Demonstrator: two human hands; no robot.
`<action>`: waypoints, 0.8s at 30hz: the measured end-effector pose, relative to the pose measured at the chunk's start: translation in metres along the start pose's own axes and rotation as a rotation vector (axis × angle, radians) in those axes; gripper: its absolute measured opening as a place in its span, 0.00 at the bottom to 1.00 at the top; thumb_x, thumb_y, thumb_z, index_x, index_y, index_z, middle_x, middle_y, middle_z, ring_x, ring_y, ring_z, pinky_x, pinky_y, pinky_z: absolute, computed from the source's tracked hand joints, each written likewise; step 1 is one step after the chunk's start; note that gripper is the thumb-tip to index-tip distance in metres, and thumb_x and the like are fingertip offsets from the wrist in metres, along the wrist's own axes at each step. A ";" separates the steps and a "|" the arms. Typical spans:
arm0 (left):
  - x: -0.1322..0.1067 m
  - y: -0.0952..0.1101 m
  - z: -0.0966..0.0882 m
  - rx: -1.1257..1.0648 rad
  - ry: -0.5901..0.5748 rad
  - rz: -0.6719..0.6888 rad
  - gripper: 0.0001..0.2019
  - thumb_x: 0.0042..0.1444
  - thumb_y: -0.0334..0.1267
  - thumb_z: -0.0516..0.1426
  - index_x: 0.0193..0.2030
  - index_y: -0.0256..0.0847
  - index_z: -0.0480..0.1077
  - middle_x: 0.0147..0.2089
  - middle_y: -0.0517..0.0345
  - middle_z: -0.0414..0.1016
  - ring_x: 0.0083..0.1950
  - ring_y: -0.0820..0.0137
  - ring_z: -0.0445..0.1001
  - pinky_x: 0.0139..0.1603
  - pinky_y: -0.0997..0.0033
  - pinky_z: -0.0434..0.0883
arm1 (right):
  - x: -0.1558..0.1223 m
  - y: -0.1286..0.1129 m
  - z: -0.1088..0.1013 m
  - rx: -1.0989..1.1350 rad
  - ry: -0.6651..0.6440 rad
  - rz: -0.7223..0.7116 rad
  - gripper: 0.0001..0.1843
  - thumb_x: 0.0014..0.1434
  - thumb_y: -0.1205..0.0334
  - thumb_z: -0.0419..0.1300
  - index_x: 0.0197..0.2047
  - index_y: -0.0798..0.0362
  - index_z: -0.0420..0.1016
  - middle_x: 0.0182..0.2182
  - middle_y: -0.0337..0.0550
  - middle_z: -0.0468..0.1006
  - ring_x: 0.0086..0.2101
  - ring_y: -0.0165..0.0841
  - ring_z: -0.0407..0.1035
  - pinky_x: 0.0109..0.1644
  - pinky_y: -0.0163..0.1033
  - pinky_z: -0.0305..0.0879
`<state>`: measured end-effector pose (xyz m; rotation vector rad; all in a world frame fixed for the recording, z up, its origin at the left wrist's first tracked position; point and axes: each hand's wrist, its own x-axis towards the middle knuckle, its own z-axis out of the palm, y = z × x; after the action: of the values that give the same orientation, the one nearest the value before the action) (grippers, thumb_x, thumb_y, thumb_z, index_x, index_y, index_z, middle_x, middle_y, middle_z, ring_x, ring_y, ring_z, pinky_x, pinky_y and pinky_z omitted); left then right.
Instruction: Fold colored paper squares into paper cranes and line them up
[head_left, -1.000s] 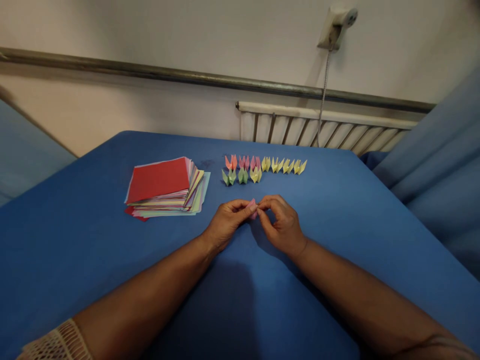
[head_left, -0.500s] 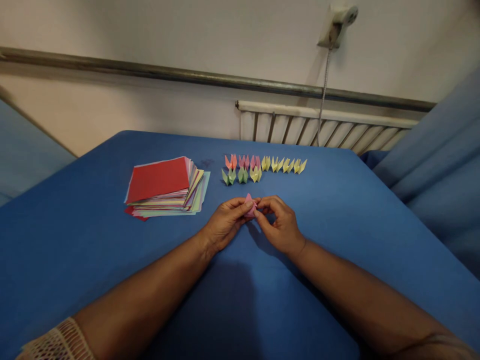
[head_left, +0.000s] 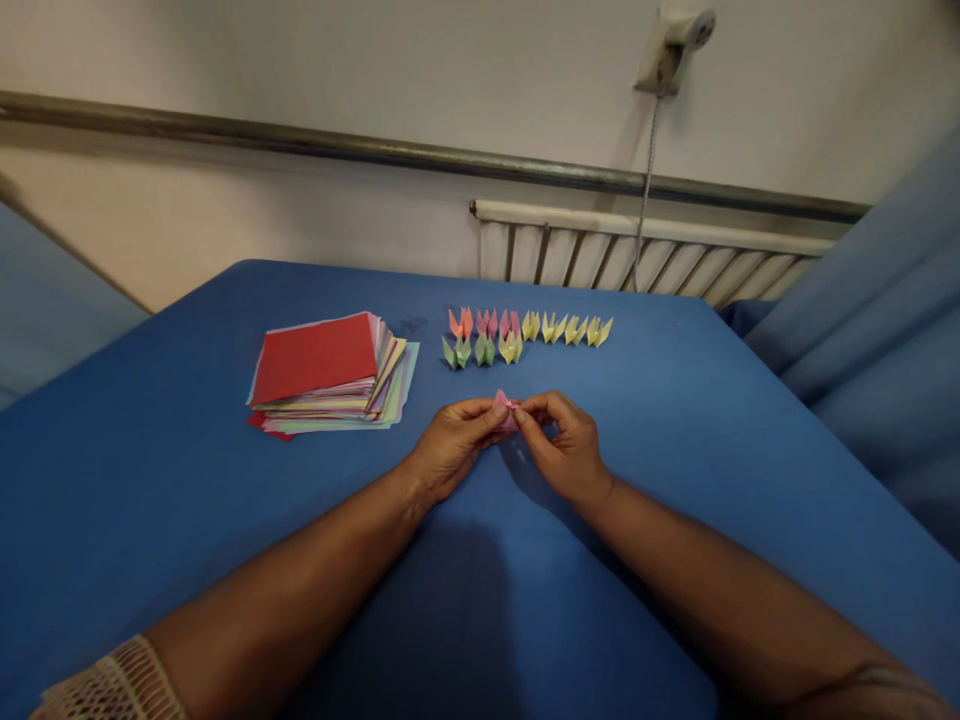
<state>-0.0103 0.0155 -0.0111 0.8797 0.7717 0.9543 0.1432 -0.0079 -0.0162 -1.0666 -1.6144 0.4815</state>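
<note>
Both hands meet over the middle of the blue table (head_left: pixel 675 450). My left hand (head_left: pixel 450 445) and my right hand (head_left: pixel 564 445) each pinch a small folded pink paper piece (head_left: pixel 504 410) between thumb and fingertips, just above the cloth. Most of the piece is hidden by my fingers. Beyond my hands lie two rows of small folded paper shapes (head_left: pixel 525 335) in orange, pink, yellow and green. To the left sits a stack of coloured paper sheets (head_left: pixel 326 372) with a red sheet on top.
A white radiator (head_left: pixel 645 255) stands against the wall behind the table, with a metal rail (head_left: pixel 300 143) running above it. A cord hangs from a wall fitting (head_left: pixel 670 45). Blue fabric (head_left: pixel 877 320) rises at the right.
The pink piece has been turned and worked slightly between my fingertips; both hands stay in nearly the same spot.
</note>
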 end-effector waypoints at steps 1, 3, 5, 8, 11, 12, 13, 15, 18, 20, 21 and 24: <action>0.000 -0.001 0.000 0.021 0.020 0.012 0.11 0.50 0.42 0.66 0.36 0.37 0.79 0.36 0.53 0.80 0.40 0.71 0.75 0.52 0.68 0.68 | 0.000 0.000 0.001 0.026 0.005 0.038 0.04 0.60 0.62 0.57 0.33 0.51 0.72 0.28 0.38 0.74 0.27 0.29 0.67 0.34 0.36 0.65; 0.001 -0.002 -0.001 0.067 0.068 0.062 0.11 0.49 0.42 0.66 0.37 0.38 0.79 0.40 0.52 0.80 0.43 0.70 0.76 0.53 0.67 0.68 | -0.001 -0.001 0.003 0.130 -0.005 0.152 0.06 0.59 0.60 0.58 0.32 0.52 0.72 0.25 0.36 0.72 0.25 0.27 0.64 0.31 0.35 0.63; 0.001 -0.002 -0.001 0.122 0.115 0.122 0.11 0.48 0.41 0.66 0.38 0.39 0.80 0.43 0.52 0.80 0.45 0.68 0.76 0.56 0.65 0.67 | -0.001 -0.002 0.005 0.287 -0.023 0.292 0.09 0.59 0.57 0.58 0.31 0.53 0.72 0.22 0.35 0.70 0.23 0.26 0.62 0.28 0.34 0.61; 0.001 0.000 0.000 0.244 0.172 0.183 0.12 0.48 0.42 0.66 0.39 0.40 0.79 0.44 0.52 0.81 0.47 0.66 0.76 0.57 0.63 0.67 | 0.001 -0.001 0.006 0.515 -0.053 0.471 0.13 0.57 0.53 0.60 0.29 0.53 0.72 0.21 0.34 0.70 0.21 0.24 0.60 0.25 0.32 0.56; -0.001 0.003 0.001 0.378 0.202 0.232 0.13 0.49 0.43 0.65 0.41 0.40 0.79 0.45 0.53 0.81 0.49 0.64 0.76 0.58 0.62 0.67 | 0.004 0.001 0.004 0.686 -0.106 0.596 0.15 0.55 0.50 0.63 0.28 0.54 0.72 0.21 0.35 0.70 0.19 0.23 0.59 0.22 0.31 0.52; -0.002 0.004 0.001 0.415 0.199 0.249 0.13 0.49 0.43 0.65 0.41 0.40 0.79 0.45 0.53 0.81 0.49 0.63 0.76 0.58 0.61 0.68 | 0.006 0.002 0.003 0.731 -0.122 0.632 0.16 0.54 0.49 0.63 0.27 0.54 0.72 0.21 0.35 0.70 0.19 0.22 0.58 0.21 0.31 0.51; -0.002 0.004 0.002 0.448 0.190 0.266 0.13 0.50 0.43 0.64 0.41 0.41 0.79 0.45 0.53 0.81 0.50 0.63 0.76 0.58 0.61 0.68 | 0.007 0.002 0.002 0.767 -0.135 0.666 0.17 0.53 0.48 0.64 0.27 0.54 0.72 0.21 0.35 0.70 0.18 0.22 0.58 0.21 0.31 0.50; -0.004 0.005 0.002 0.500 0.159 0.296 0.13 0.51 0.43 0.63 0.41 0.41 0.79 0.46 0.54 0.80 0.50 0.63 0.76 0.59 0.61 0.68 | 0.008 0.002 0.001 0.816 -0.151 0.719 0.17 0.51 0.48 0.65 0.26 0.54 0.72 0.20 0.35 0.70 0.17 0.22 0.58 0.20 0.31 0.49; -0.004 0.004 0.001 0.554 0.129 0.320 0.12 0.52 0.43 0.62 0.42 0.41 0.79 0.46 0.55 0.80 0.50 0.64 0.76 0.59 0.62 0.68 | 0.010 0.002 0.000 0.844 -0.165 0.756 0.17 0.48 0.48 0.68 0.25 0.54 0.72 0.19 0.34 0.69 0.17 0.22 0.57 0.19 0.31 0.47; -0.004 0.003 0.000 0.577 0.125 0.322 0.13 0.53 0.43 0.62 0.43 0.41 0.79 0.46 0.55 0.80 0.50 0.64 0.76 0.59 0.62 0.69 | 0.011 0.002 0.000 0.850 -0.168 0.760 0.17 0.46 0.50 0.69 0.25 0.54 0.72 0.19 0.33 0.68 0.17 0.21 0.56 0.18 0.31 0.46; -0.003 0.002 0.000 0.584 0.124 0.320 0.13 0.53 0.43 0.62 0.43 0.41 0.79 0.46 0.55 0.80 0.50 0.64 0.76 0.59 0.62 0.69 | 0.011 0.002 -0.001 0.852 -0.169 0.759 0.17 0.46 0.50 0.69 0.25 0.54 0.72 0.19 0.33 0.68 0.16 0.21 0.56 0.18 0.31 0.46; -0.002 0.001 -0.001 0.590 0.119 0.313 0.14 0.53 0.44 0.61 0.44 0.41 0.78 0.47 0.54 0.80 0.50 0.64 0.77 0.58 0.62 0.69 | 0.012 0.003 -0.002 0.863 -0.165 0.764 0.16 0.47 0.50 0.69 0.27 0.54 0.73 0.20 0.33 0.69 0.17 0.21 0.57 0.18 0.30 0.46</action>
<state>-0.0130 0.0141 -0.0100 1.4989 1.0636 1.0767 0.1457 0.0036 -0.0114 -0.9234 -0.8795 1.6312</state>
